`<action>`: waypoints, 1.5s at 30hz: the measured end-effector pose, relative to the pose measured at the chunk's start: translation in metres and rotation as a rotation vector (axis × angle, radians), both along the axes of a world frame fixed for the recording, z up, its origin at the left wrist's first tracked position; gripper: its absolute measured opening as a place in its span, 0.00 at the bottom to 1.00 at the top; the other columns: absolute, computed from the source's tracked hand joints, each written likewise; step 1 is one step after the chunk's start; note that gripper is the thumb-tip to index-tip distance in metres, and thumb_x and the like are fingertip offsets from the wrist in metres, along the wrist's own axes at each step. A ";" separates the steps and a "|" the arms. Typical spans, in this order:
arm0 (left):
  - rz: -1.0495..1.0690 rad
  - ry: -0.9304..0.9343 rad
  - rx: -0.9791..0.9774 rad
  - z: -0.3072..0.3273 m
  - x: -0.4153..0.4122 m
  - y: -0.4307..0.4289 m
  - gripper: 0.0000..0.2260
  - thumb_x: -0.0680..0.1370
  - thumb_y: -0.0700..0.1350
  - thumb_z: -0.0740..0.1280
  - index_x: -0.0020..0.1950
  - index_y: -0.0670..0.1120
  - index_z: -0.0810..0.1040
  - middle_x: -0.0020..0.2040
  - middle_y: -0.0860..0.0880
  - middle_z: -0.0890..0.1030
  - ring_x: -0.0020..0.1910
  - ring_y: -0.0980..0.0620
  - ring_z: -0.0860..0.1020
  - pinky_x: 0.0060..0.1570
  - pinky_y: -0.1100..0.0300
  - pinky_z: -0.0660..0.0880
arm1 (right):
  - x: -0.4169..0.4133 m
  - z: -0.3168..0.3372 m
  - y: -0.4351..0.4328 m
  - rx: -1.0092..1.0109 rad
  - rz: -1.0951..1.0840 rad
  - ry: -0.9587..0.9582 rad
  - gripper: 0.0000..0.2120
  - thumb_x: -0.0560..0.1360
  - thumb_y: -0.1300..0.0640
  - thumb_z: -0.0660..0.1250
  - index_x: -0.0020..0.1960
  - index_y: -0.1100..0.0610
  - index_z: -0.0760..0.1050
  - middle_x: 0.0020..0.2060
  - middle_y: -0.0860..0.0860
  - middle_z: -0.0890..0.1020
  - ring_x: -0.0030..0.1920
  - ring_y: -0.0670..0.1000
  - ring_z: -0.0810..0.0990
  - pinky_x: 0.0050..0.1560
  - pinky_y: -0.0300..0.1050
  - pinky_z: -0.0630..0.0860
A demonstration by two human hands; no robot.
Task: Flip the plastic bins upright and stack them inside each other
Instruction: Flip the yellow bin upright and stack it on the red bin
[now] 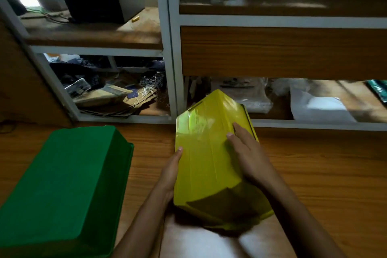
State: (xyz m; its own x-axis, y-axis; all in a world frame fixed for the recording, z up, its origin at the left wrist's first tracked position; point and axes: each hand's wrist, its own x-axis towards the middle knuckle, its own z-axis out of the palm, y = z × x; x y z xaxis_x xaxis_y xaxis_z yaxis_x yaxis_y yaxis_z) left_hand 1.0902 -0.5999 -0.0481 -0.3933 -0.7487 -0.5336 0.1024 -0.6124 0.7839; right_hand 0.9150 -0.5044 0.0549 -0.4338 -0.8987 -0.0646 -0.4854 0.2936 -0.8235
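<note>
Both of my forearms come up from the bottom edge of the frame toward the yellow bin [209, 153] at lower centre. It is tilted, bottom face toward me, over the wooden floor [314, 163]. My left hand [170, 172] presses its left side, fingers [178, 151] extended along the edge. My right hand [249, 153] lies flat on the right part of the same face, fingers spread, gripping the bin between both palms. At lower left the green bin [62, 184] rests upside down on the floor. White-framed shelves [167, 48] fill the upper frame.
</note>
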 end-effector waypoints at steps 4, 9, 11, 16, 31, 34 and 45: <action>0.005 -0.108 -0.101 -0.001 0.011 0.011 0.20 0.81 0.58 0.60 0.64 0.47 0.79 0.57 0.43 0.84 0.54 0.45 0.83 0.53 0.51 0.79 | -0.008 0.019 0.007 0.082 0.216 0.392 0.30 0.76 0.42 0.51 0.78 0.41 0.59 0.78 0.47 0.63 0.76 0.52 0.61 0.72 0.63 0.62; 0.252 -0.399 -0.507 0.039 0.025 -0.003 0.17 0.82 0.48 0.63 0.70 0.47 0.72 0.62 0.50 0.76 0.59 0.51 0.75 0.55 0.54 0.74 | -0.014 0.013 0.003 0.292 0.192 0.602 0.34 0.79 0.32 0.50 0.80 0.45 0.48 0.81 0.55 0.51 0.79 0.60 0.53 0.73 0.66 0.57; 0.297 -0.301 -0.583 0.065 0.022 -0.001 0.15 0.82 0.49 0.62 0.69 0.50 0.73 0.62 0.51 0.76 0.58 0.55 0.76 0.53 0.56 0.74 | -0.017 0.010 0.001 0.255 0.210 0.353 0.36 0.78 0.33 0.54 0.80 0.48 0.49 0.78 0.56 0.62 0.74 0.60 0.66 0.68 0.60 0.68; 0.135 -0.104 -0.545 0.098 0.006 0.012 0.15 0.82 0.53 0.62 0.67 0.50 0.73 0.61 0.50 0.78 0.56 0.53 0.79 0.44 0.60 0.76 | 0.000 0.002 -0.003 0.015 0.102 -0.150 0.24 0.80 0.51 0.64 0.75 0.53 0.65 0.67 0.53 0.77 0.62 0.55 0.78 0.64 0.57 0.75; -0.060 -0.693 -1.149 0.068 0.003 0.012 0.28 0.83 0.48 0.62 0.80 0.52 0.55 0.78 0.53 0.59 0.75 0.57 0.59 0.72 0.59 0.60 | 0.017 0.004 -0.021 -0.112 0.107 -0.074 0.09 0.81 0.57 0.60 0.59 0.51 0.75 0.53 0.51 0.82 0.51 0.53 0.80 0.55 0.54 0.77; -0.136 -0.609 -1.189 0.077 0.000 0.022 0.28 0.81 0.56 0.63 0.79 0.55 0.59 0.77 0.52 0.66 0.73 0.58 0.65 0.69 0.62 0.64 | 0.024 0.012 -0.020 -0.177 0.168 -0.030 0.17 0.82 0.44 0.57 0.63 0.52 0.77 0.53 0.50 0.82 0.52 0.51 0.80 0.55 0.50 0.76; 0.089 -0.359 -0.536 0.070 0.052 0.014 0.27 0.77 0.51 0.70 0.75 0.54 0.67 0.73 0.48 0.71 0.68 0.46 0.73 0.65 0.41 0.72 | -0.001 -0.039 -0.012 0.388 0.368 0.503 0.35 0.80 0.40 0.59 0.81 0.51 0.50 0.81 0.60 0.49 0.78 0.64 0.55 0.75 0.60 0.61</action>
State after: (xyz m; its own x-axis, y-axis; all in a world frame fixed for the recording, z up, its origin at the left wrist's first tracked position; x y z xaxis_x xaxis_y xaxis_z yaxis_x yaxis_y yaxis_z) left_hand 1.1418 -0.5863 0.0217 -0.1841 -0.9692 -0.1639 -0.1907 -0.1283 0.9732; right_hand 0.9138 -0.5164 0.0161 -0.1693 -0.9448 -0.2805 -0.9006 0.2639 -0.3454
